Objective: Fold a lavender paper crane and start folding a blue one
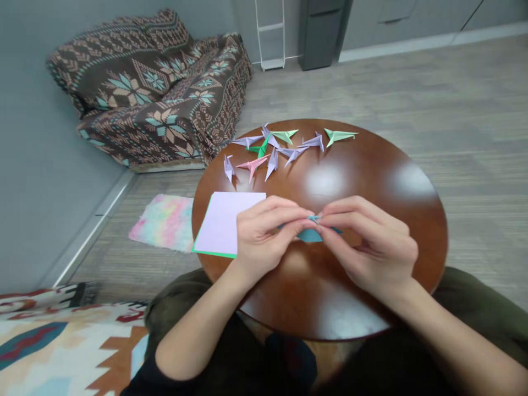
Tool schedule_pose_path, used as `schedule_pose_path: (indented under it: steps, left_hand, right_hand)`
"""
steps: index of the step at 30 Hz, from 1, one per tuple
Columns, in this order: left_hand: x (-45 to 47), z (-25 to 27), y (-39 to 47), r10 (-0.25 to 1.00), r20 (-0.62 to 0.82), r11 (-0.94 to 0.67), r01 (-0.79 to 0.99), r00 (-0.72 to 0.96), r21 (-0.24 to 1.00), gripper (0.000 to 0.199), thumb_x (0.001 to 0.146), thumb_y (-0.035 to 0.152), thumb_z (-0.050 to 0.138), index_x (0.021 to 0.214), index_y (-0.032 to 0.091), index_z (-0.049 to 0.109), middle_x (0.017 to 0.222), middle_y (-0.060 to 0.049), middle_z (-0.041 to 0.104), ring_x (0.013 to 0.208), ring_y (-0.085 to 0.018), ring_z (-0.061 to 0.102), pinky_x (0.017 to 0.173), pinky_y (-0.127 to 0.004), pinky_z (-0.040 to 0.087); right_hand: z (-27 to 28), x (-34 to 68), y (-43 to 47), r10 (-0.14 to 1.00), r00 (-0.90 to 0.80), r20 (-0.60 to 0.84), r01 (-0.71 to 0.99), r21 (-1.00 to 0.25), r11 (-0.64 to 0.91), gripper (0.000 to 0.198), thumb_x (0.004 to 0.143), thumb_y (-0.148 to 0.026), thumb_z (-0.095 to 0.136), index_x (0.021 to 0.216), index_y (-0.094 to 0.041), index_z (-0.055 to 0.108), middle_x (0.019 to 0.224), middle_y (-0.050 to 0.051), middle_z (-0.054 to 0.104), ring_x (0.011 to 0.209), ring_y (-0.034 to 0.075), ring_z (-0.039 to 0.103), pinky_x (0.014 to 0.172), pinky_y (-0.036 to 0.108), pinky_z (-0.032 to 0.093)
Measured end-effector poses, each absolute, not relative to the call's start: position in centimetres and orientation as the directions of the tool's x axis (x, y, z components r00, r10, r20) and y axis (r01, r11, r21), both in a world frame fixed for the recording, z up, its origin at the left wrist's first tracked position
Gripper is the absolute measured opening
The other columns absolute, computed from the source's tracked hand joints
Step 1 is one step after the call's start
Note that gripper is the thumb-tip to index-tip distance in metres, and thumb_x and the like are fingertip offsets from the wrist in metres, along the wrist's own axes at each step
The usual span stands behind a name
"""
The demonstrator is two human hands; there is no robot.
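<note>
Over the middle of the round wooden table (297,286), a small folded piece of blue origami paper (310,235) is pinched between my two hands. My left hand (270,228) grips it from the left with thumb and fingertips. From the right, the thumb and fingers of my right hand (369,239) close on it. Fingers cover much of the paper, so its exact shape cannot be made out. Left of my left hand lies a stack of paper sheets (223,220), lilac on top with a green edge showing beneath.
Along the table's far side sit several folded paper cranes, among them a pink crane (253,166), a green crane (260,148) and a pale green crane (339,136). A patterned sofa (165,93) stands back left, with a fluffy pastel rug (165,223) on the floor nearer.
</note>
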State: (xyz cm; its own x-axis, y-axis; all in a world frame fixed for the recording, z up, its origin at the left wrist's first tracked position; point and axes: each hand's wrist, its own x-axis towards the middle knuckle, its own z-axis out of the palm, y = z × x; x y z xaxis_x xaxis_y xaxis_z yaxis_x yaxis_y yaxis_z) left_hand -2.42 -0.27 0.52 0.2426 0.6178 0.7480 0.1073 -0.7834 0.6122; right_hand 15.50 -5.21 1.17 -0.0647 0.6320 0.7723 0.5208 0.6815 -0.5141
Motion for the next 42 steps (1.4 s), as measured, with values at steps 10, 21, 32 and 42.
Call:
schedule_pose_path:
  steps: [10, 21, 32, 42]
  left_hand:
    - [-2.6, 0.6, -0.3, 0.622, 0.720, -0.776, 0.114, 0.309, 0.621, 0.004, 0.093, 0.018, 0.076, 0.090, 0.018, 0.078, 0.087, -0.003, 0.077, 0.076, -0.012, 0.070, 0.071, -0.023, 0.055]
    - [-2.8, 0.8, -0.4, 0.638, 0.690, -0.750, 0.074, 0.341, 0.657, 0.007, 0.095, 0.015, 0.071, 0.091, 0.018, 0.075, 0.087, -0.003, 0.072, 0.078, -0.013, 0.066, 0.072, -0.027, 0.053]
    - [-2.9, 0.8, -0.3, 0.696, 0.593, -0.673, 0.080, 0.404, 0.735, 0.010, 0.096, 0.027, 0.066, 0.093, 0.018, 0.069, 0.087, -0.004, 0.069, 0.080, -0.016, 0.063, 0.071, -0.030, 0.051]
    - [-2.5, 0.9, -0.3, 0.724, 0.565, -0.662, 0.168, 0.396, 0.731, 0.012, 0.097, 0.024, 0.070, 0.087, 0.017, 0.072, 0.079, -0.002, 0.069, 0.067, -0.011, 0.058, 0.059, -0.025, 0.043]
  right_hand:
    - [0.8, 15.3, -5.3, 0.665, -0.060, 0.745, 0.513, -0.548, 0.660, 0.017, 0.090, -0.006, 0.070, 0.090, -0.023, 0.069, 0.087, 0.004, 0.074, 0.075, 0.017, 0.071, 0.066, 0.032, 0.056]
    - [0.9, 14.8, -5.5, 0.695, -0.019, 0.719, 0.488, -0.600, 0.634, 0.019, 0.089, -0.007, 0.071, 0.084, -0.024, 0.064, 0.084, 0.003, 0.072, 0.072, 0.016, 0.070, 0.063, 0.030, 0.055]
    - [0.3, 15.3, -5.5, 0.774, 0.047, 0.631, 0.396, -0.723, 0.566, 0.017, 0.090, -0.011, 0.074, 0.088, -0.025, 0.063, 0.083, 0.002, 0.073, 0.073, 0.017, 0.070, 0.065, 0.032, 0.053]
    - [0.0, 15.6, -5.3, 0.830, 0.107, 0.548, 0.374, -0.795, 0.477, 0.014, 0.088, -0.015, 0.077, 0.087, -0.025, 0.067, 0.084, 0.001, 0.074, 0.078, 0.019, 0.072, 0.073, 0.033, 0.058]
